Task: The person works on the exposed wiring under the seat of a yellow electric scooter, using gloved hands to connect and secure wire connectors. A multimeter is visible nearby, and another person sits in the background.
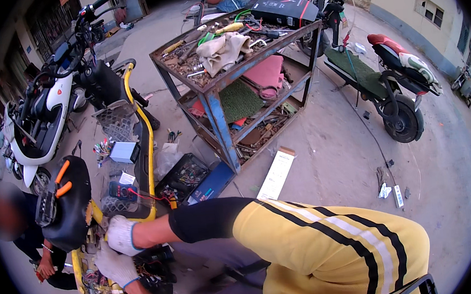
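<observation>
White knitted work gloves cover both my hands, which sit close together over the opened body of a yellow-framed electric scooter (148, 138). My right hand (121, 235) is closed at the frame near the tipped-up black seat (73, 217). Just below it, my left hand (115, 265) has its fingers curled among exposed wires (95, 285). What either hand grips is hidden by the gloves and scooter parts. A blue multimeter (122, 191) with a red lead lies on the footboard, near a silvery box (125, 152) with coloured connectors (103, 149).
Another person's hand (45, 267) is close by on the left. A metal tool rack (220, 129) holds tools and rags ahead. Beside the scooter are a black bin of parts (184, 176), a blue box (212, 184) and a long white carton (276, 174). Other scooters (48, 121) stand around.
</observation>
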A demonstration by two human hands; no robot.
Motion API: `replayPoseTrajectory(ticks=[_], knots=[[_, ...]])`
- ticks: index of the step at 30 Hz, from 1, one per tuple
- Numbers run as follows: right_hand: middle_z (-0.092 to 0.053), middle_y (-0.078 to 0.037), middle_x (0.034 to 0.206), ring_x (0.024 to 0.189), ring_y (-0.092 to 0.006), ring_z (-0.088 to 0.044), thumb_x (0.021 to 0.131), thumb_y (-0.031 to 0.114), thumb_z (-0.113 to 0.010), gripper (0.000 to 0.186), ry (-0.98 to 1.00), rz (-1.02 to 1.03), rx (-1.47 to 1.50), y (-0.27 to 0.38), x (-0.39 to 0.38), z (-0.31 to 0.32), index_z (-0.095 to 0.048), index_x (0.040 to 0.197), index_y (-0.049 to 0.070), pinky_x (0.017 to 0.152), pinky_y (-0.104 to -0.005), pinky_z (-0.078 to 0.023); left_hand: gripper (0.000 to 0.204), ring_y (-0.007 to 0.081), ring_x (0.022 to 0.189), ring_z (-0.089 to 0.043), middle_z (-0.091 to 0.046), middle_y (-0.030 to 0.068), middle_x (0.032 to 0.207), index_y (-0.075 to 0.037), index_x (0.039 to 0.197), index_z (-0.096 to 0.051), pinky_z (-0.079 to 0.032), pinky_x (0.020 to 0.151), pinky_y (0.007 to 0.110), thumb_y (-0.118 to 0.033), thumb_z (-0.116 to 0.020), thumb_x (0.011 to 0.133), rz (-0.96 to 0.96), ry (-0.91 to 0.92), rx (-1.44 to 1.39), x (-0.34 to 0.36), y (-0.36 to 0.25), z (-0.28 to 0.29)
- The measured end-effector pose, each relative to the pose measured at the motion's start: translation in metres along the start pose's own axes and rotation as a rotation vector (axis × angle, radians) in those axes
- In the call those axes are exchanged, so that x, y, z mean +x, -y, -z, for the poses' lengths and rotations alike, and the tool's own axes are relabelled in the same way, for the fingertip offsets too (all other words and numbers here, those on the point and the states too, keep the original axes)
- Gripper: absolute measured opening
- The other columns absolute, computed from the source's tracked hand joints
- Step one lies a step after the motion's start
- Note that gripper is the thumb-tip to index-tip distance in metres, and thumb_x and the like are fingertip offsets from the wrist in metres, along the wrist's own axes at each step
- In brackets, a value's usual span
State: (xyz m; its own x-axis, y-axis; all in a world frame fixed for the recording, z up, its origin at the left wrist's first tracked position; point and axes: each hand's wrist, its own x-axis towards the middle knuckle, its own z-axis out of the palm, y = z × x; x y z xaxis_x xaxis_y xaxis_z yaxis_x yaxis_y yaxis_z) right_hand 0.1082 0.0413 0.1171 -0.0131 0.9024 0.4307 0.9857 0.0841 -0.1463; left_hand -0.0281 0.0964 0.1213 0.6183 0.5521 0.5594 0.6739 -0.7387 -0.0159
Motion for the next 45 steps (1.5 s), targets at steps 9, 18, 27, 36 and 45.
replayPoseTrajectory(ticks=[9,18,27,36,45], knots=[[-0.08,-0.018,0.093,0.09,-0.0405,-0.079,0.077,0.022,-0.077,0.023,-0.04,-0.038,0.166,-0.002,-0.004,-0.036,-0.081,0.09,0.003,0.08,-0.0526,-0.061,0.026,0.0461,0.096,-0.063,-0.068,0.0233,0.091,-0.003,0.095,-0.065,-0.049,0.091,0.054,-0.002,-0.075,0.071,-0.054,0.028,0.043,-0.007,0.001,-0.007],[-0.079,-0.022,0.101,0.097,-0.0423,-0.078,0.081,0.021,-0.074,0.03,0.039,-0.032,0.299,-0.011,-0.004,-0.049,-0.079,0.101,0.0,0.085,-0.0525,-0.061,0.026,0.0418,0.102,-0.066,-0.071,0.0205,0.094,-0.004,0.095,-0.068,-0.05,0.098,0.051,-0.004,-0.08,0.071,-0.036,0.186,0.227,0.0,-0.001,-0.008],[-0.079,-0.021,0.104,0.098,-0.0425,-0.077,0.083,0.022,-0.073,0.031,0.024,-0.041,0.347,-0.011,-0.005,-0.033,-0.078,0.107,0.002,0.086,-0.0545,-0.061,0.024,0.0419,0.1,-0.067,-0.072,0.0205,0.095,-0.004,0.096,-0.069,-0.051,0.099,0.051,-0.005,-0.078,0.073,-0.034,0.195,0.217,0.0,-0.002,-0.006],[-0.084,-0.014,0.105,0.102,-0.0362,-0.082,0.077,0.023,-0.08,0.028,0.196,-0.04,0.121,-0.009,0.023,-0.012,-0.088,0.102,0.013,0.085,-0.0509,-0.064,0.026,0.0403,0.107,-0.069,-0.073,0.0199,0.098,-0.002,0.101,-0.071,-0.052,0.101,0.047,-0.016,-0.082,0.081,0.037,0.165,0.179,0.004,-0.012,-0.007],[-0.084,-0.012,0.103,0.104,-0.0337,-0.081,0.081,0.027,-0.076,0.026,0.119,0.154,-0.019,0.012,0.039,-0.002,-0.087,0.101,0.014,0.09,-0.0487,-0.062,0.035,0.0388,0.112,-0.07,-0.076,0.017,0.114,-0.006,0.115,-0.074,-0.053,0.1,0.052,-0.023,-0.081,0.084,0.175,0.184,0.074,-0.021,0.049,-0.048]])
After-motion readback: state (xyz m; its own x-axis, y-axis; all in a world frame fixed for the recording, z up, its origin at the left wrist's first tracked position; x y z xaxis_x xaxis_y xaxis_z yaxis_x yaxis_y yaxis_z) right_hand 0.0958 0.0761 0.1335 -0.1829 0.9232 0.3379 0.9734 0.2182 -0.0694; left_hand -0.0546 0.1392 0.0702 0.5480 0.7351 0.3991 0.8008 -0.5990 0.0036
